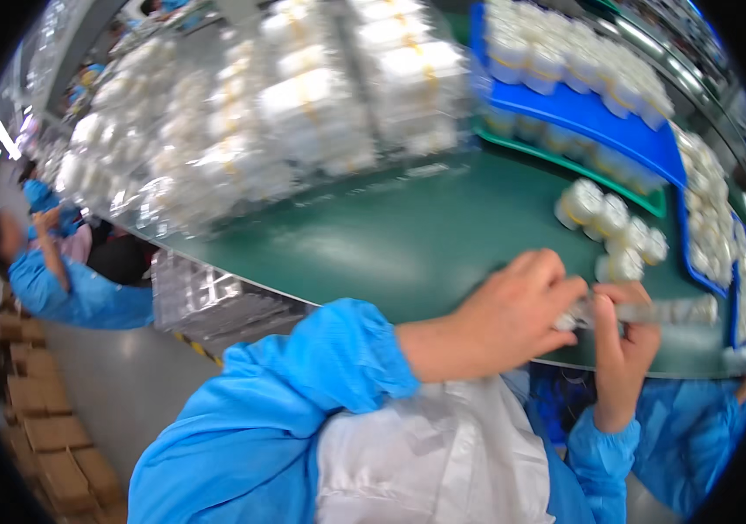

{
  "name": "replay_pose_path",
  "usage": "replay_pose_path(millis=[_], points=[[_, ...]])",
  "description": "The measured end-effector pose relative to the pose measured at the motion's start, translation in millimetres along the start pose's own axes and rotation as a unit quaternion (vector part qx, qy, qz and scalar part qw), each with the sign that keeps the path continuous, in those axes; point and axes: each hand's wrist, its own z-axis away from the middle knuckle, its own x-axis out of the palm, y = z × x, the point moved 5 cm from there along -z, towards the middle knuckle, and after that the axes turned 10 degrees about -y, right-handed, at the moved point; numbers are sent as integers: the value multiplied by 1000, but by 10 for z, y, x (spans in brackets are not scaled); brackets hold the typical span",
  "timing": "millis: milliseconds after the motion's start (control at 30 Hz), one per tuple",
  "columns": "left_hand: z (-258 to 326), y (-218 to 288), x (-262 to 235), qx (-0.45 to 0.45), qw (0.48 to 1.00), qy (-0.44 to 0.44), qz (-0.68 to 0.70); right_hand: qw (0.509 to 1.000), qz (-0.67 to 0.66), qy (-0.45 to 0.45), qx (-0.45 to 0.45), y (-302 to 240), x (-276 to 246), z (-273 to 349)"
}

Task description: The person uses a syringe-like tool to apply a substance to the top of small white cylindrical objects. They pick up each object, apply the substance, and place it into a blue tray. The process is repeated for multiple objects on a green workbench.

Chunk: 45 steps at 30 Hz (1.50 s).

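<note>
In front of me, over the near edge of the green table (373, 244), my two hands meet around a slender, whitish see-through piece (674, 312). It looks like a narrow tube or rolled film, but blur hides its exact kind. My right hand (624, 345) wraps round it, and its long end sticks out to the right. The fingers of my left hand (517, 314) are closed at its left end, where a small white bit shows; my fingers partly hide this spot. Just beyond my hands lies a small group of white round bundles (580, 203).
Bagged stacks of white parts with yellow bands (307, 96) line the far left. A blue tray (591, 118) of white bundles stands above a green tray (582, 168). Another blue tray (694, 275) is at the right. Seated at left is a person (76, 284) near cardboard boxes (58, 432).
</note>
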Motion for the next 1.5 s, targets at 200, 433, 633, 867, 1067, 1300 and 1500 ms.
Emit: replay_pose_path(millis=[200, 433, 633, 867, 1067, 1300, 1500], points=[[-36, -68, -12, 4, 1000, 25, 0, 994, -29, 49, -89, 126, -68, -55], [-52, -85, 5, -20, 998, -12, 64, 994, -33, 30, -99, 109, -35, -107], [-56, -90, 13, -19, 998, -10, 50, 995, -13, 5, -99, 98, 16, -132], [-52, -105, -19, 1, 999, 12, -48, 992, -6, 1, -126, 62, 75, -128], [-56, -80, -20, 13, 999, 29, 35, 992, -27, 44, -112, 77, -15, -133], [-39, -74, -22, 2, 1000, 30, 9, 996, -40, 0, -82, 123, 106, -137], [-39, -72, -36, -18, 999, 35, -28, 989, -20, 33, -143, 92, 18, -148]])
